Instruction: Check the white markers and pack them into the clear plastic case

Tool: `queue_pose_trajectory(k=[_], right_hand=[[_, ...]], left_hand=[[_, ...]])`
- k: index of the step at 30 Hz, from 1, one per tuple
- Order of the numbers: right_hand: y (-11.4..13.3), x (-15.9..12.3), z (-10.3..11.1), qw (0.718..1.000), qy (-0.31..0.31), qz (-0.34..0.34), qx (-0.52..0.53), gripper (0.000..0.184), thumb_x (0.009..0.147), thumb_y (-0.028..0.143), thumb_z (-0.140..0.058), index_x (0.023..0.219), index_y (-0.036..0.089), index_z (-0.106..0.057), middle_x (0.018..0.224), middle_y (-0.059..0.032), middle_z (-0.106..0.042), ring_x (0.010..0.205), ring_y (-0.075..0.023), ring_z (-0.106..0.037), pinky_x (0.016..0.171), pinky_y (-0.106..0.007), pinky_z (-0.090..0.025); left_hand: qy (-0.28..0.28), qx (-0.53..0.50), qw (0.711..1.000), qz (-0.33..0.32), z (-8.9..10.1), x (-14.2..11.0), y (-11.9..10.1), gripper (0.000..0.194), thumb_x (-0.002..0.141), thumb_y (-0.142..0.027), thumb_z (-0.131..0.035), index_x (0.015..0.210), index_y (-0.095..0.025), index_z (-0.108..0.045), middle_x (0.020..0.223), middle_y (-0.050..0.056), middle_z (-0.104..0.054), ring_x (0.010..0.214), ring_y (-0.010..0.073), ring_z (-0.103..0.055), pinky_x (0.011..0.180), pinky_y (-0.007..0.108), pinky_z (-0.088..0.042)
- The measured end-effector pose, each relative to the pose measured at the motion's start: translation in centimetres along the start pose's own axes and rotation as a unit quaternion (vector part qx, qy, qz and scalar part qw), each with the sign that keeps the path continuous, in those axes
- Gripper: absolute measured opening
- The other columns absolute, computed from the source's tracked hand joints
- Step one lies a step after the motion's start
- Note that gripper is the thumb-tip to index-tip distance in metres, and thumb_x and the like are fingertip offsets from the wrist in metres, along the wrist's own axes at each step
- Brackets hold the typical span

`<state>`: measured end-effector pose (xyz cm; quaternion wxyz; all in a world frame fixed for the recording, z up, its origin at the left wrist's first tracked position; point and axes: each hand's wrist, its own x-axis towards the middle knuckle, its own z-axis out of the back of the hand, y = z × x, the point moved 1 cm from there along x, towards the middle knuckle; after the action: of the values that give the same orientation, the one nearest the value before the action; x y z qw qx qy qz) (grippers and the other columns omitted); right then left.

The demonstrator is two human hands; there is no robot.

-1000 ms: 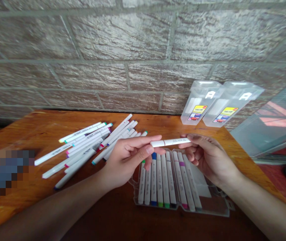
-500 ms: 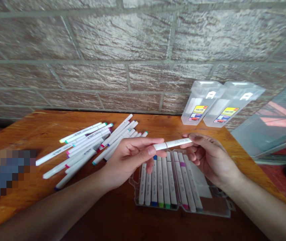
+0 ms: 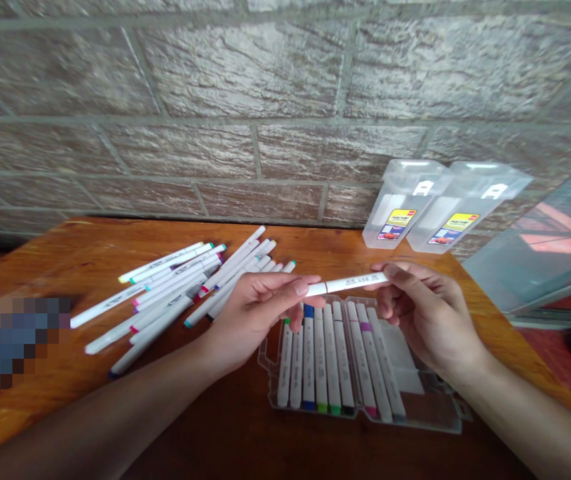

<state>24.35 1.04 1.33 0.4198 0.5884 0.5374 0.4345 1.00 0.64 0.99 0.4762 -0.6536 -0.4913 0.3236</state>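
A white marker (image 3: 349,283) with a thin reddish-brown ring spans the gap between my hands, tilted slightly up to the right. My left hand (image 3: 260,307) pinches its left end between thumb and fingers. At its right end, my right hand (image 3: 418,303) grips the tip with thumb and fingertips. Below them lies an open clear plastic case (image 3: 435,417), with several white markers (image 3: 321,363) in a row. Their ends show blue, green, black and pink, and one has a purple band. My fingers cover the upper ends of some.
Loose white markers (image 3: 165,293) with coloured ends lie in a pile at the left of the wooden table (image 3: 90,247). Two clear upright boxes (image 3: 390,207) with yellow labels stand against the brick wall (image 3: 205,80). A blurred patch sits at the left edge.
The marker has shifted slightly, with its printed side turned more into view. My right hand has moved a little to the right; both hands still hold the marker.
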Motion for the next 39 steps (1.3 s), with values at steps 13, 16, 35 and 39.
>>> queue_pose_trajectory(k=[13,16,35,39], right_hand=[[-0.3,-0.4,0.3,0.997,0.010,0.051,-0.057,0.018,0.090,0.038,-0.079,0.089,0.020,-0.081,0.055,-0.0015,-0.067,0.043,-0.0126,-0.054,0.039,-0.024,-0.039],[-0.4,-0.5,0.4,0.995,0.019,0.066,-0.066,0.017,0.091,0.037,-0.078,0.092,0.021,-0.082,0.061,-0.0021,-0.071,0.045,-0.0125,-0.055,0.040,-0.024,-0.039],[-0.2,-1.2,0.3,0.977,0.055,0.129,-0.160,0.018,0.099,0.035,-0.071,0.098,0.021,-0.081,0.056,0.0001,-0.068,0.045,-0.0122,-0.058,0.043,-0.024,-0.044],[-0.2,-1.3,0.3,0.975,0.060,0.133,-0.169,0.017,0.099,0.035,-0.070,0.098,0.022,-0.081,0.055,0.0010,-0.067,0.045,-0.0116,-0.057,0.043,-0.023,-0.045]], left_hand=[[-0.033,0.047,0.998,-0.003,0.3,0.2,0.2,0.026,0.082,-0.030,-0.085,0.102,-0.014,-0.084,0.077,0.009,-0.081,0.054,0.0112,-0.059,0.057,0.026,-0.049],[-0.037,0.059,0.998,-0.010,0.4,0.2,0.2,0.025,0.082,-0.029,-0.084,0.102,-0.013,-0.083,0.077,0.008,-0.080,0.055,0.0106,-0.059,0.057,0.025,-0.048],[-0.029,0.113,0.992,-0.044,0.5,0.3,-0.1,0.012,0.085,-0.025,-0.082,0.088,-0.014,-0.078,0.067,-0.001,-0.069,0.055,0.0075,-0.058,0.055,0.020,-0.046],[-0.031,0.117,0.992,-0.045,0.3,0.3,-0.3,0.011,0.086,-0.023,-0.081,0.083,-0.013,-0.077,0.067,0.000,-0.070,0.054,0.0072,-0.059,0.055,0.019,-0.046]])
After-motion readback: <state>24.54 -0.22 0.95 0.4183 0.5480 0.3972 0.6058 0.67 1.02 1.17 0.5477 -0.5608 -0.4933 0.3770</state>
